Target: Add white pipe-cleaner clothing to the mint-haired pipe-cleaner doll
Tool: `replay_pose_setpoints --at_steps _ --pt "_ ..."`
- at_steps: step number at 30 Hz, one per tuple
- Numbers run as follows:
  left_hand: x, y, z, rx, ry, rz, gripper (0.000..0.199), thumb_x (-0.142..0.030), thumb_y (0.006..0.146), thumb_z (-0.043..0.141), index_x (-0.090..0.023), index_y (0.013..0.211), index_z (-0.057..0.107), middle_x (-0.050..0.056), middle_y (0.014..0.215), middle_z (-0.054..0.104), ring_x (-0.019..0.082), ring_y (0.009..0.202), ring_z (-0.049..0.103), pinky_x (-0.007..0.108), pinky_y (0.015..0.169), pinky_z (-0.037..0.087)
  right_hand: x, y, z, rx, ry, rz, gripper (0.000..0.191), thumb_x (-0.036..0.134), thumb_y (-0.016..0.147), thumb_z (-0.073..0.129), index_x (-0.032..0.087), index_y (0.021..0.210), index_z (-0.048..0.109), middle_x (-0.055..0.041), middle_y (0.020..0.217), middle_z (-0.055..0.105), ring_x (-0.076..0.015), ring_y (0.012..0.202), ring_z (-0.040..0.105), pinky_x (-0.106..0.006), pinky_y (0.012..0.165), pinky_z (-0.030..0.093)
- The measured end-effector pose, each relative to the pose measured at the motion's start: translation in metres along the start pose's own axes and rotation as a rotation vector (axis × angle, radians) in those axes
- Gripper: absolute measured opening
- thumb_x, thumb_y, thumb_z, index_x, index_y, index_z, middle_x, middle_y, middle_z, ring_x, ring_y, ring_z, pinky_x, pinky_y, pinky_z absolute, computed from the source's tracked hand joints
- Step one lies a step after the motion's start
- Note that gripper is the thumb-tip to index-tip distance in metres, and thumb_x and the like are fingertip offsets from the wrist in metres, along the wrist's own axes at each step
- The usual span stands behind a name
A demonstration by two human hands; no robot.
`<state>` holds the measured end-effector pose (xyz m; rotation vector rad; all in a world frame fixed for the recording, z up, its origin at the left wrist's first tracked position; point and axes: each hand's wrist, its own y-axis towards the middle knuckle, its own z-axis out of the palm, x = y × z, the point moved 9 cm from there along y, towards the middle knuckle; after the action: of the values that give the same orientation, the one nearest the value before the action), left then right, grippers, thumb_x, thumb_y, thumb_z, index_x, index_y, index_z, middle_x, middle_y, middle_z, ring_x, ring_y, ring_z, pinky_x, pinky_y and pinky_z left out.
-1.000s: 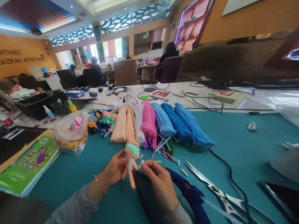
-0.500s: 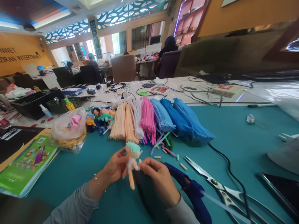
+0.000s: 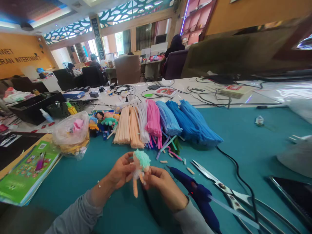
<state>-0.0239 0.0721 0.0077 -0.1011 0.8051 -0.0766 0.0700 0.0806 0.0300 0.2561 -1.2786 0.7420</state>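
Observation:
A small pipe-cleaner doll (image 3: 141, 159) with mint-green hair, peach limbs and a white fuzzy middle is held up over the green mat. My left hand (image 3: 122, 170) grips it from the left, thumb and fingers closed on its body. From the other side my right hand (image 3: 162, 182) pinches at the doll's lower right, by a peach limb. Whether a small white bit sits between those fingertips is hidden. Right of this hand lies a dark blue glue gun (image 3: 195, 191) with a clear glue stick in its back. Large metal scissors (image 3: 223, 187) lie beyond it.
Bundles of pipe cleaners, peach (image 3: 128, 126), pink (image 3: 153, 118) and blue (image 3: 195, 125), line the mat's back. Cut pieces (image 3: 190, 170) lie before them. A plastic bag (image 3: 70, 130) and a green booklet (image 3: 26, 172) are left; a phone (image 3: 290, 195) lies right. A black cord (image 3: 237, 169) crosses the mat.
My right hand has moved in from beside the doll, where it pinched a small white piece, and now touches it. The doll has tilted and shifted slightly right.

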Motion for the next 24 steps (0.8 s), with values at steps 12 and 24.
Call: replay_pose_setpoints --at_steps 12,24 --pt "-0.001 0.001 0.003 0.023 0.060 0.012 0.050 -0.025 0.049 0.086 -0.015 0.092 0.062 0.004 0.077 0.068 0.016 0.066 0.063 0.024 0.061 0.047 -0.006 0.002 -0.004 -0.007 -0.021 0.002 0.007 0.024 0.055 0.057 0.018 0.052 0.054 0.0043 0.044 0.055 -0.0076 0.041 0.042 -0.022 0.045 0.030" --pt "-0.005 0.001 0.001 -0.020 0.063 0.063 0.044 -0.025 0.051 0.085 -0.015 0.088 0.064 0.004 0.074 0.067 0.015 0.065 0.062 0.023 0.061 0.046 0.003 0.005 -0.013 -0.109 -0.078 -0.090 0.011 0.023 0.055 0.059 0.020 0.047 0.052 0.0043 0.040 0.055 -0.0112 0.042 0.049 -0.025 0.048 0.041"
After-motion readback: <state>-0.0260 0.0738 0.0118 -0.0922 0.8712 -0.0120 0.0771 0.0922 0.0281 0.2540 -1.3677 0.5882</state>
